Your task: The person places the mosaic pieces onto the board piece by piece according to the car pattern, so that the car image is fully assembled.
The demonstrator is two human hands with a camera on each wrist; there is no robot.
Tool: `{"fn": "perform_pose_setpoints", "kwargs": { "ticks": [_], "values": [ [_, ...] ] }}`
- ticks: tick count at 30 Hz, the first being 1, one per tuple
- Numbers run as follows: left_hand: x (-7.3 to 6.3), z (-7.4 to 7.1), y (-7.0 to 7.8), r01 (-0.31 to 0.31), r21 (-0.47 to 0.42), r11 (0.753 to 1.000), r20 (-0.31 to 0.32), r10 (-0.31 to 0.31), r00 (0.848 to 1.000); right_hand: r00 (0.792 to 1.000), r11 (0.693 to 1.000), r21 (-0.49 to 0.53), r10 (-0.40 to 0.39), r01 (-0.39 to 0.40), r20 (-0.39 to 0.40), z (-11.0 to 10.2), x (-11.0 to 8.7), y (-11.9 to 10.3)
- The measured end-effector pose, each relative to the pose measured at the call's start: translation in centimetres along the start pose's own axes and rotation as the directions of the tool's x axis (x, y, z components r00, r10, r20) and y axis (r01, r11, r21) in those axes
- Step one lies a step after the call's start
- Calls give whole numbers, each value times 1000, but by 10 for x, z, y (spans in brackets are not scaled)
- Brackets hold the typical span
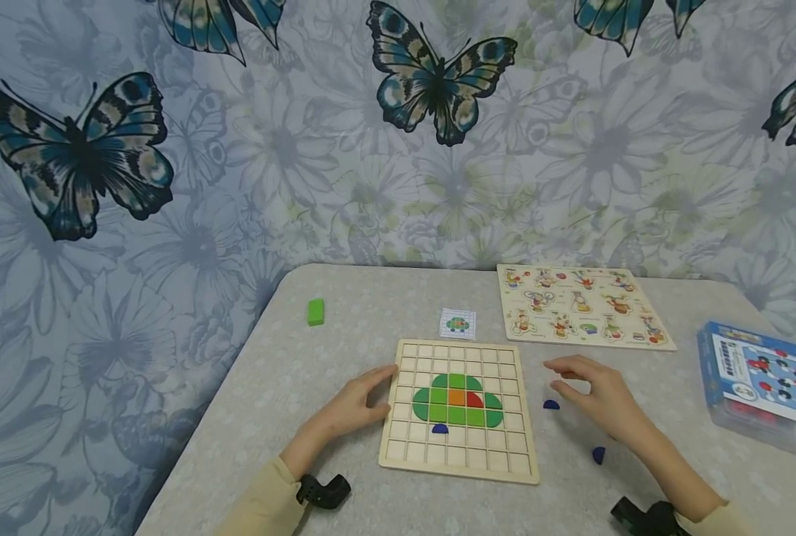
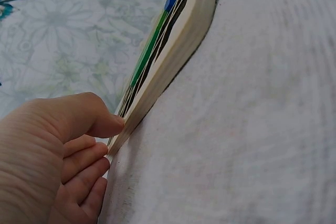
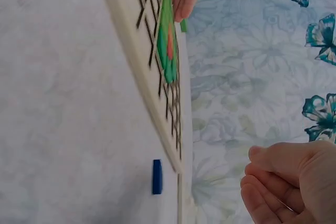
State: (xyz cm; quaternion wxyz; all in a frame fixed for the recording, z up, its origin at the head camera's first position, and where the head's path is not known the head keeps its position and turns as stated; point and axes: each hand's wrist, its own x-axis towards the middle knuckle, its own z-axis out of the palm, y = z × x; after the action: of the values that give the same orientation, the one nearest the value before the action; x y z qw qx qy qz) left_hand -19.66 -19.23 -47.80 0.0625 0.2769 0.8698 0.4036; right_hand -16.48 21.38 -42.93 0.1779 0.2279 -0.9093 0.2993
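A wooden grid board (image 1: 458,454) lies on the table with green, orange and red pieces set in its squares. One dark blue half-round piece (image 1: 440,429) sits below the green shape on the board. My left hand (image 1: 354,402) touches the board's left edge with thumb and fingertips, its fingers relaxed. To the right of the board my right hand (image 1: 602,394) hovers above the table with bent, loose fingers and holds nothing. Near its fingertips lies a blue half-round piece (image 1: 551,404); another blue half-round piece (image 1: 599,455) lies below the hand, closer to the wrist.
Behind the board is a small pattern card (image 1: 458,324). A green block (image 1: 315,312) lies at the back left. At the back right lies a wooden picture board (image 1: 578,305), and a blue-lidded plastic box (image 1: 766,380) stands at the right edge. A papered wall borders the table.
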Motion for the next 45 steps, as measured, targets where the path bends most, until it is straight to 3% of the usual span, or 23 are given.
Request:
{"fn": "perform_pose_setpoints", "kwargs": {
  "ticks": [6, 11, 19, 27, 33, 39, 45],
  "values": [
    [0, 1, 0, 12, -10, 1000, -7, -12, 1000, 995, 1000, 5, 8, -8, 103, 11, -11, 12],
    [0, 2, 0, 17, -17, 1000, -6, -17, 1000, 991, 1000, 4, 3, -4, 131, 22, -15, 19],
    [-1, 2, 2, 24, -15, 1000, -10, -24, 1000, 993, 998, -27, 50, -48, 111, 30, -15, 19],
    [0, 3, 0, -18, 4, 1000, -23, 18, 1000, 994, 997, -47, 69, -65, 86, 34, -13, 18],
    [0, 2, 2, 19, -29, 999, -2, -19, 1000, 994, 990, -121, 78, -69, 78, 34, -12, 19],
    [-2, 2, 2, 24, -33, 999, -2, -25, 1000, 995, 972, -233, -2, 26, 101, 24, -10, 22],
    [-2, 0, 3, 16, -27, 1000, -4, -16, 1000, 982, 983, -165, -50, 81, 182, 15, -16, 27]
  ]
}}
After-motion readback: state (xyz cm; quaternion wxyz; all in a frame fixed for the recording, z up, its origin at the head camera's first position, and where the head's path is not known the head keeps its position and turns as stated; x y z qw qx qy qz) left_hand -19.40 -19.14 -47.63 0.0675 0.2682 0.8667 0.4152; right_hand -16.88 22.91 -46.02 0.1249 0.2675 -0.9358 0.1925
